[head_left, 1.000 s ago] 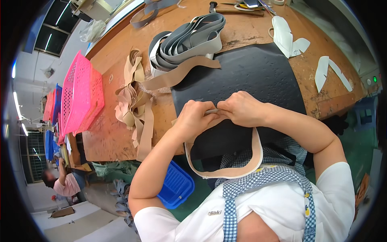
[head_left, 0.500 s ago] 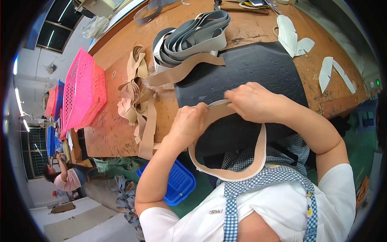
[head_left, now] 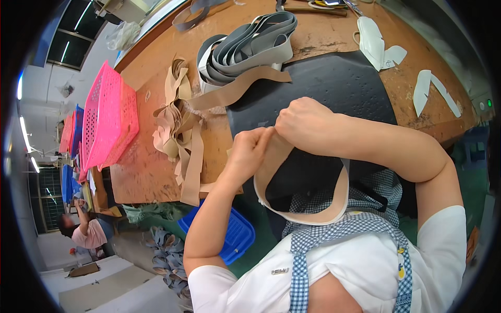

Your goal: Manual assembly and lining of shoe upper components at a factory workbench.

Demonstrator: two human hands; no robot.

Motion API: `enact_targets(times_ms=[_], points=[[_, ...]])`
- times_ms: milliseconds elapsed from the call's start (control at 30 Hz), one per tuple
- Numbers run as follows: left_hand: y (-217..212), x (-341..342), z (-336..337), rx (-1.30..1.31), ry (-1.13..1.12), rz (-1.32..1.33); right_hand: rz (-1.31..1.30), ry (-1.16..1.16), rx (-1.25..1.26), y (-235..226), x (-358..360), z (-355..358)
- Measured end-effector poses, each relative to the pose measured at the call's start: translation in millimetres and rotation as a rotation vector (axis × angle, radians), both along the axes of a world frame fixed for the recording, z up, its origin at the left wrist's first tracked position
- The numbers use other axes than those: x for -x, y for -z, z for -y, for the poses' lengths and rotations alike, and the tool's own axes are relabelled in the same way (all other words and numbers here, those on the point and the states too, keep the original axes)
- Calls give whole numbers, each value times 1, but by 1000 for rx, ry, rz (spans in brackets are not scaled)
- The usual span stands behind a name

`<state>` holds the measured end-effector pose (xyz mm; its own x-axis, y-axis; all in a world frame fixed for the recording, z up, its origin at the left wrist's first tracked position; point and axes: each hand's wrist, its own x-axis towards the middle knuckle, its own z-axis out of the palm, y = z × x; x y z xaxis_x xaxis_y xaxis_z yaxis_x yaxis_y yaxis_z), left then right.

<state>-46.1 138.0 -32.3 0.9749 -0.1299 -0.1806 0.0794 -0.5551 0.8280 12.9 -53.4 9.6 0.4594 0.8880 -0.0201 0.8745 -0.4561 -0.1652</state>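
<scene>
Both hands met above the near edge of the black mat (head_left: 334, 83): the left hand (head_left: 249, 151) and right hand (head_left: 302, 121) each pinched the beige strip (head_left: 300, 208), whose loop hung below, toward the person's chest

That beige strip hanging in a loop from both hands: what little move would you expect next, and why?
Probably pressing the two ends together between the fingertips. Both the left hand and the right hand pinch the beige strip at the same spot above the black mat, knuckles nearly touching, while the rest hangs as a closed loop toward the checked apron. Whether the ends overlap yet is hidden.
</scene>
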Motion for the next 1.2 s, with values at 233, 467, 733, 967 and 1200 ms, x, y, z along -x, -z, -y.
enact_targets(times_ms=[233, 467, 733, 967, 1200], points=[[-5, 36, -4, -288, -111, 153, -1, 133, 73, -3, -11, 7], [-9, 27, 5, -161, -90, 52, 193, -74, -342, 29, -17, -5], [0, 34, -2, -244, 160, 329, -270, -163, -14, 26, -7, 0], [0, 50, 3, -472, 13, 383, -166, 47, 107, -21, -3, 29], [-34, 39, -10, -338, -217, 452, 2, 112, 105, -73, -38, 23]])
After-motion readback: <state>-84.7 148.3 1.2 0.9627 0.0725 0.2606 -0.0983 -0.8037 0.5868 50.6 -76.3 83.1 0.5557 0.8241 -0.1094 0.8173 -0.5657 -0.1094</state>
